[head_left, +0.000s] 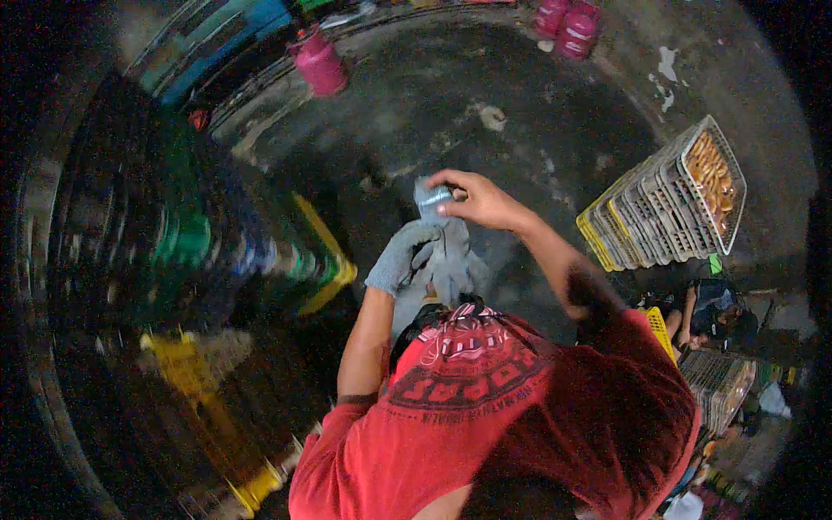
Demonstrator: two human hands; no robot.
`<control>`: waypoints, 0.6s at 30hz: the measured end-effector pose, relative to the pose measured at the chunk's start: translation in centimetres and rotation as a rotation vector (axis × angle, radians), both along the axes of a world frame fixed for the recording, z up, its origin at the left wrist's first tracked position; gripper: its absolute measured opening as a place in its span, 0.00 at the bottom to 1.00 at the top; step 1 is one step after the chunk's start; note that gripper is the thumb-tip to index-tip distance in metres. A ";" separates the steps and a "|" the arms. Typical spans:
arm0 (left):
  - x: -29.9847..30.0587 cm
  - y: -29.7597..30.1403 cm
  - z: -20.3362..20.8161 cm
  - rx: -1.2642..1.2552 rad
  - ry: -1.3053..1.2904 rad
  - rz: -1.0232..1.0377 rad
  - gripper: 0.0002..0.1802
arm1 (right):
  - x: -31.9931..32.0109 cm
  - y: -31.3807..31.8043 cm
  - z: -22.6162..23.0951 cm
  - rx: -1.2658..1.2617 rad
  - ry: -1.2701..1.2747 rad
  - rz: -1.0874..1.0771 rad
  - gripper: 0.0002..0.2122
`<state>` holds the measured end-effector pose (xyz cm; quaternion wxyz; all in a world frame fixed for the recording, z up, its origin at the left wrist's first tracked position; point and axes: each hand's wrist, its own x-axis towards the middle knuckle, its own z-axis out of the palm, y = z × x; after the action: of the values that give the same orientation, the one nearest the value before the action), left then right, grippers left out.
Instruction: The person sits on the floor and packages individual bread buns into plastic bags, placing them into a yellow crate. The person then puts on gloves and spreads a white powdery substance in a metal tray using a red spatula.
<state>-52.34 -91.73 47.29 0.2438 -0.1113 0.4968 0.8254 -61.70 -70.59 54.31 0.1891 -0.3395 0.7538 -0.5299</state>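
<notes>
My left hand (407, 251) wears a grey knit glove. Its fingers curl inward just below the right hand, and what they hold, if anything, is hidden. My right hand (472, 199) is bare, with thumb and fingers pinched round a small shiny pale-blue item (435, 198). Its exact kind does not show. Soft grey cloth (451, 260) hangs beside the gloved fingers; I cannot tell whether it is a second glove or clothing. Both hands are close together in front of my red shirt (459, 390).
At the right a tall stack of grey and yellow crates (663, 204) has brown bread-like pieces in its top one. Another person (715, 303) is low down behind it. Pink gas cylinders (321, 65) stand on the dark floor ahead. Blurred crate stacks (186, 238) line the left.
</notes>
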 end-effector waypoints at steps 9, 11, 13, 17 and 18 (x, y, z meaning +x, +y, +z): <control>-22.1 0.5 3.5 -0.122 0.245 -0.647 0.24 | -18.1 3.4 -1.9 -0.076 -0.152 -0.203 0.16; -26.0 2.3 4.3 -0.131 0.159 -0.483 0.23 | -21.3 4.1 -2.8 -0.067 0.000 -0.493 0.14; -31.2 0.7 0.5 -0.311 0.038 -0.444 0.23 | -24.0 5.5 -4.8 -0.286 -0.048 -0.689 0.16; -40.4 4.6 -5.6 0.069 0.069 -0.548 0.22 | -30.5 7.4 -7.0 -0.228 0.110 -0.968 0.12; -42.4 4.7 -8.0 0.095 0.030 -0.496 0.19 | -32.8 7.7 -6.7 -0.199 0.112 -1.061 0.11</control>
<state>-94.73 -86.99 39.25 0.4364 0.0378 0.4732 0.7643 -94.53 -62.93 47.57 -0.1778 0.0437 0.7769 -0.6024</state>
